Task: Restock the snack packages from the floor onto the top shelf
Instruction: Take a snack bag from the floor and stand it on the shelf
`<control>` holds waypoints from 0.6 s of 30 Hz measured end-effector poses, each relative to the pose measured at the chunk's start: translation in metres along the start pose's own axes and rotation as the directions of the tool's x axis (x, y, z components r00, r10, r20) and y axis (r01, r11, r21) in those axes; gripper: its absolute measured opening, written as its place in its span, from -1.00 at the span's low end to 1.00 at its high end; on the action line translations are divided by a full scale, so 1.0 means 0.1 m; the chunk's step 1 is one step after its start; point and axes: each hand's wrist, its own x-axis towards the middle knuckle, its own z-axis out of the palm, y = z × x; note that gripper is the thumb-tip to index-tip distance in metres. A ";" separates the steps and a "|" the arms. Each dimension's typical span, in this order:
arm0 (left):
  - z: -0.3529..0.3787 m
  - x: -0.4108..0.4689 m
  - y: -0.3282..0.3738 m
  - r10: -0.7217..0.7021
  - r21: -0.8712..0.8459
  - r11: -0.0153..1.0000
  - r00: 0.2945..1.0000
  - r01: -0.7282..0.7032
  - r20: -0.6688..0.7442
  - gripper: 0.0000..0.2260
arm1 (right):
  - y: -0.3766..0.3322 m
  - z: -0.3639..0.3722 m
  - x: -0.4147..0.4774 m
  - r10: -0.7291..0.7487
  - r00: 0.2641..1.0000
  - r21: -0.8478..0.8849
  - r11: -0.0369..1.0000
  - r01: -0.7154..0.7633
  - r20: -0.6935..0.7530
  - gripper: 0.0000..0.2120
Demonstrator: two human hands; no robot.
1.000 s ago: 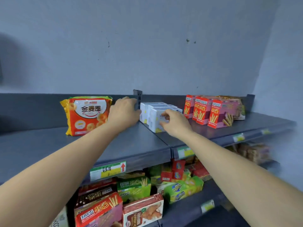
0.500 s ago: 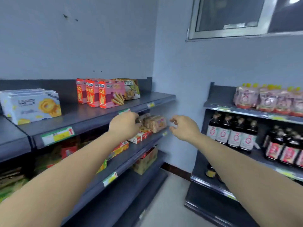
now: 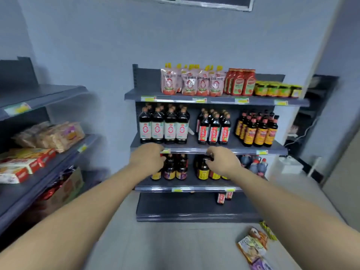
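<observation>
Several snack packages point(image 3: 253, 245), orange and yellow, lie in a loose pile on the grey floor at the lower right. The snack rack's top shelf point(image 3: 44, 95) shows at the left edge as a bare grey board. My left hand point(image 3: 147, 155) and my right hand point(image 3: 224, 160) are stretched out in mid air at chest height, in front of a rack of bottles. Both hold nothing, and their fingers are loosely curled. The packages lie well below and to the right of my right hand.
A dark rack point(image 3: 209, 150) of sauce bottles stands straight ahead, with pouches point(image 3: 191, 82) and jars on its top board. On the left rack sit cracker packs point(image 3: 52, 135) and red-and-white boxes point(image 3: 21, 164). Grey floor point(image 3: 165, 246) lies open between the racks.
My view has swung right, from the snack shelf to the bottle rack and the floor. Both hands left the white boxes and came away with nothing. The floor pile has come into sight.
</observation>
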 end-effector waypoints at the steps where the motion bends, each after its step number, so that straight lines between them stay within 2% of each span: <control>1: 0.14 0.15 0.14 0.037 -0.007 0.999 0.999 -0.037 0.018 -0.72 | 0.20 0.01 0.03 0.050 0.999 -0.012 0.999 -0.050 0.003 -0.70; 4: 0.54 0.63 0.56 0.156 -0.039 0.987 0.985 -0.153 0.077 -0.76 | 0.77 0.00 0.10 0.184 0.983 -0.018 0.983 -0.184 0.002 -0.71; 7: 0.91 1.06 1.00 0.260 -0.065 0.965 0.957 -0.253 0.128 -0.73 | 1.30 -0.04 0.15 0.298 0.955 -0.043 0.954 -0.297 0.006 -0.84; 11: 1.43 1.52 1.62 0.382 -0.100 0.924 0.900 -0.369 0.211 -0.75 | 1.99 -0.06 0.17 0.448 0.894 -0.053 0.892 -0.448 -0.005 -0.73; 18: 2.36 2.04 2.74 0.516 -0.148 0.856 0.795 -0.496 0.318 -0.79 | 3.23 0.11 0.14 0.648 0.761 -0.011 0.761 -0.648 0.024 -0.68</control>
